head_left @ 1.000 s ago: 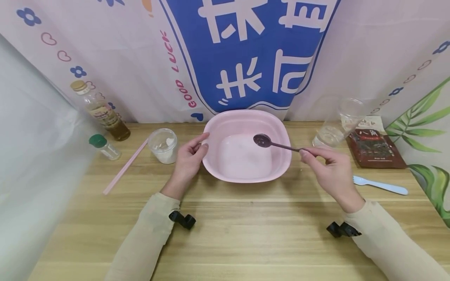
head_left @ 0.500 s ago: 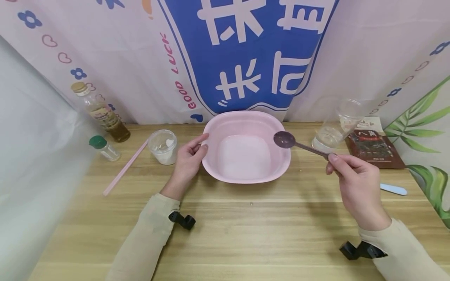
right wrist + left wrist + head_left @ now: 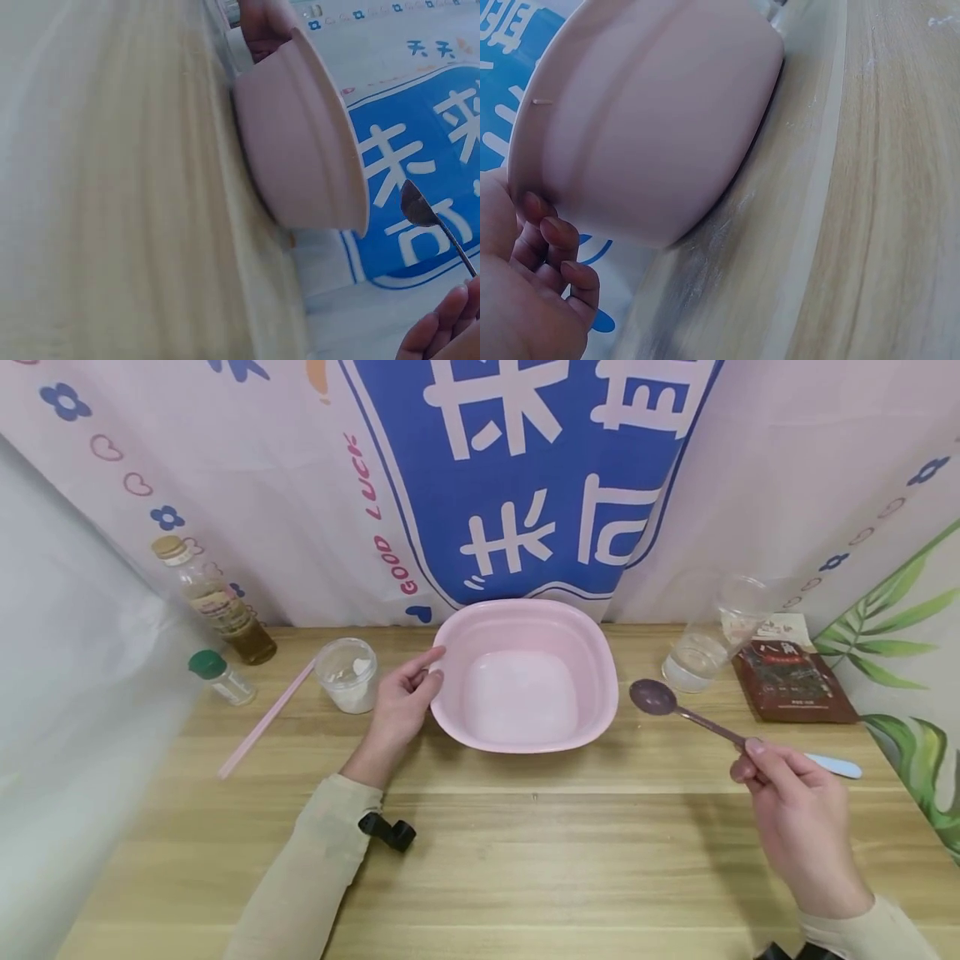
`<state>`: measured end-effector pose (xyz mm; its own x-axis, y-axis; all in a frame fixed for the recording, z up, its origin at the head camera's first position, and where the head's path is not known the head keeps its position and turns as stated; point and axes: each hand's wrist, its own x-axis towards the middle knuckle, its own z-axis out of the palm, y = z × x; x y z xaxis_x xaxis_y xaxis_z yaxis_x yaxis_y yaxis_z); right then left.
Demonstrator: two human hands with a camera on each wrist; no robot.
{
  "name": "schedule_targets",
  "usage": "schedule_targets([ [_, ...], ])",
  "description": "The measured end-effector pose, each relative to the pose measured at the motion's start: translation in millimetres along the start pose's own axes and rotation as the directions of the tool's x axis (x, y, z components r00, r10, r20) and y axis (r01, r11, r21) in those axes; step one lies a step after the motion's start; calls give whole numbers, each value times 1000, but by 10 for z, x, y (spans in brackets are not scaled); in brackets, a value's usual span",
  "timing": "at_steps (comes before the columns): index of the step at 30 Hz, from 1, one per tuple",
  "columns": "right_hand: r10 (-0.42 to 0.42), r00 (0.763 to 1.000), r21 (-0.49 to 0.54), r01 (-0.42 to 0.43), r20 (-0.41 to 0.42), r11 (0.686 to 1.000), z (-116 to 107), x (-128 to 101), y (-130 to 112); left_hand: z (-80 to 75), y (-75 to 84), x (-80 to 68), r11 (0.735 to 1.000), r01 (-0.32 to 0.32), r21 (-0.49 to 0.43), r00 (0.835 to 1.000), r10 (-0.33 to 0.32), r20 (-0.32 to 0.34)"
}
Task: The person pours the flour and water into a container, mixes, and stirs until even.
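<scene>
A pink plastic basin (image 3: pixel 596 693) stands at the back middle of the wooden table, with a whitish bottom showing inside. My left hand (image 3: pixel 400 710) grips its left rim; in the left wrist view the fingers (image 3: pixel 564 238) curl beneath the lip of the basin (image 3: pixel 660 112). To the right of the basin, my right hand (image 3: pixel 802 827) pinches the handle end of a dark brown spoon (image 3: pixel 654 697). The spoon is held up over the table with its bowl pointing left, just outside the basin's right rim. In the right wrist view, the spoon (image 3: pixel 417 205) shows against the printed backdrop.
Left of the basin stand a clear jar of white powder (image 3: pixel 352 693), an oil bottle (image 3: pixel 236 618) and a green-capped shaker (image 3: pixel 225 681); a pink stick (image 3: pixel 258 731) lies nearby. To the right are a clear cup (image 3: pixel 693 664), a brown spice packet (image 3: pixel 798 685) and a light-blue handle (image 3: pixel 836 766).
My right hand has drawn the spoon from over the basin to the right and toward me. The left hand has stayed on the rim. The light-blue utensil is now partly covered.
</scene>
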<state>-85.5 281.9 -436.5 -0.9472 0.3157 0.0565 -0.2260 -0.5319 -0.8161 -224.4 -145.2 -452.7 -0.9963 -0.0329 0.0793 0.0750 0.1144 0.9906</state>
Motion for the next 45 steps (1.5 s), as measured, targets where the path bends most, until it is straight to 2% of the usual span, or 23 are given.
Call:
schedule_targets([
  [4,66,997,-23,-67,-44,997,-180,-100,44,-12,3,-8,1000,2,3,1000,-2,-1],
  [8,120,983,-172,-144,-141,975,-280,-183,91,-8,11,-8,1000,1,12,1000,-1,7],
  [11,138,971,-329,-199,-197,923,-302,-218,123,-6,17,-10,1000,1,8,1000,-1,12],
  [13,142,969,-410,-215,-202,886,-309,-227,140,-7,16,-11,1000,3,0,1000,-3,13],
  [19,136,981,-528,-188,-136,828,-328,-227,166,-14,3,6,1000,9,-11,1000,-9,5],
  [22,117,988,-618,-152,-96,772,-336,-244,161,-19,-4,17,1000,4,-10,1000,-4,5],
  [24,115,990,-684,-137,-78,717,-340,-256,153,-21,-10,20,1000,5,-9,1000,-4,10],
  [27,150,987,-802,-132,-53,583,-343,-266,143,-24,-17,16,1000,13,-14,1000,-13,15],
  [30,237,971,-890,-135,-31,436,-349,-261,146,-25,-13,8,999,25,-27,1000,-25,15],
  [31,258,966,-911,-122,-18,395,-348,-260,149,-27,-11,8,999,27,-28,1000,-26,17],
  [32,279,960,-922,-114,-7,369,-346,-257,153,-30,-10,7,999,30,-27,999,-29,21],
  [35,287,957,-963,-30,50,267,-341,-246,168,-33,-6,7,999,31,-29,999,-31,25],
  [38,257,960,-984,71,112,164,-326,-237,173,-35,-9,5,999,36,-31,999,-35,30],
  [40,245,959,-986,116,143,120,-316,-228,171,-35,-10,2,999,38,-37,999,-37,29],
  [45,279,947,-987,143,159,76,-309,-198,159,-39,0,1,999,25,-35,999,-24,27],
])
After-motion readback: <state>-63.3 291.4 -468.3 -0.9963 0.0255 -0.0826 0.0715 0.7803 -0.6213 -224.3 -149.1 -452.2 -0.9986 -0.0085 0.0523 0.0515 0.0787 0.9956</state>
